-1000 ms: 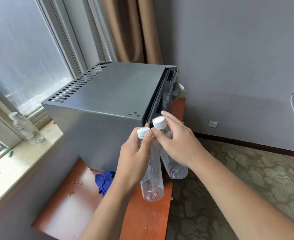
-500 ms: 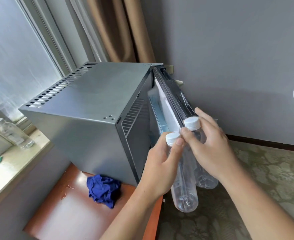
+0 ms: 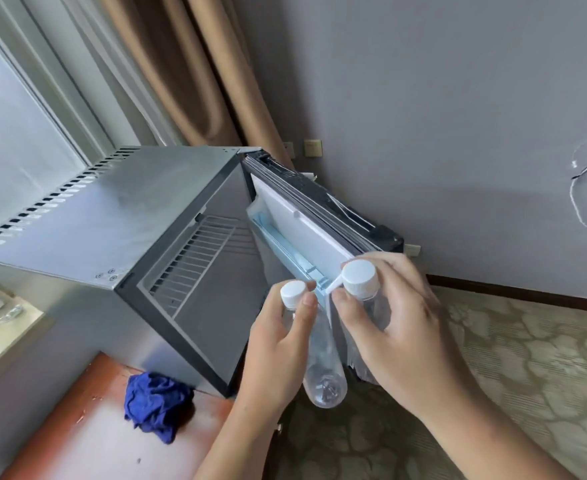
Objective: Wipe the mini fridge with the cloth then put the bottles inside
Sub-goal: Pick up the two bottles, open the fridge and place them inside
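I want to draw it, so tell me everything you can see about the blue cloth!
The crumpled dark blue cloth lies in a loose, wrinkled heap of soft-looking fabric on the reddish-brown wooden table, right by the lower front corner of the grey metal mini fridge. Nothing holds it; whether it touches the fridge cannot be told.

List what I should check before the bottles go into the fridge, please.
1. Door open: ok, it stands wide open.
2. Left hand grips left bottle: ok.
3. Right hand grips right bottle: ok.
4. Caps on both bottles: ok, white caps are on.
5. Shelf free: ok where it shows; the space under it, cannot tell.
6. Cloth out of the way: ok, it lies on the table beside the fridge.
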Demonstrator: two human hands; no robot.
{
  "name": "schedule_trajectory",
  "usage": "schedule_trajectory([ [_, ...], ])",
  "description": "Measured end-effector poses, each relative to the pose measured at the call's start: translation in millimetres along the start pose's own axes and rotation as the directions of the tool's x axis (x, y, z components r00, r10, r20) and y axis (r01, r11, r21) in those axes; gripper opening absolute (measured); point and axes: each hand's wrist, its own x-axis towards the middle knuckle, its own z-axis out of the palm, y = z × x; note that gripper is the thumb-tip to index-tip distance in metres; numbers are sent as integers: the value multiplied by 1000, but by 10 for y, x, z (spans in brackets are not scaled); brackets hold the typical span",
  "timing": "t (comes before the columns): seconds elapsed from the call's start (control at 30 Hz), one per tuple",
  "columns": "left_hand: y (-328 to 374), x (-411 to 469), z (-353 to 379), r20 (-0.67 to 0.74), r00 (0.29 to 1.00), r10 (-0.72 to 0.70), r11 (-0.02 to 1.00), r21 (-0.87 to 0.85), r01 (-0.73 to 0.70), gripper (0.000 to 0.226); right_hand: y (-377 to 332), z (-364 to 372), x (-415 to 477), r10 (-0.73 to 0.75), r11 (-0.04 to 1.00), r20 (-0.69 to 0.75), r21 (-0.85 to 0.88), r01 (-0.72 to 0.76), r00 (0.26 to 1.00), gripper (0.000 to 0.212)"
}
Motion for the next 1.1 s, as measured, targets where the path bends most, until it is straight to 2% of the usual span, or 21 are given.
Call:
schedule_trajectory([
  [0.07,-81,30,-12,-81,996,-32,999,24,34,35,51,46,12,-2,998,106,59,-4,994,21],
  [0.17,-245,73,-116,-171,981,-93,995,9,96,25,104,190,68,9,997,252,74,-29,968,20],
  [0.3,-556,282,-347,-221,963,-155,984,49,170,23,165,596,263,72,991,318,88,-105,945,22],
  [0.43,-847,476,-531,-260,946,-194,970,92,224,25,236,1072,480,105,994,403,-18,-107,909,39],
  [0.63,-1377,810,-656,-289,910,-298,942,67,330,21,461,1785,976,160,986,497,-117,-117,853,44],
  [0.73,-1756,936,-654,-335,897,-288,929,129,346,17,646,2155,1082,208,978,584,-148,-149,785,33],
  [0.83,-2027,1016,-659,-368,812,-454,868,21,495,36,751,2498,1177,216,976,656,-126,-176,723,7],
  [0.9,-2140,1038,-667,-400,761,-511,843,-63,533,41,769,2737,1287,215,976,700,-133,-171,681,16],
  [0.93,-2192,1055,-673,-420,743,-522,836,-80,542,42,801,2863,1354,236,971,730,-155,-181,642,10],
  [1.0,-2279,1107,-667,-446,733,-514,838,-79,539,42,900,3113,1474,268,962,778,-185,-201,568,17],
  [1.1,-2376,1223,-617,-496,718,-488,843,-54,536,39,1026,3427,1549,262,958,824,-157,-241,503,28],
])
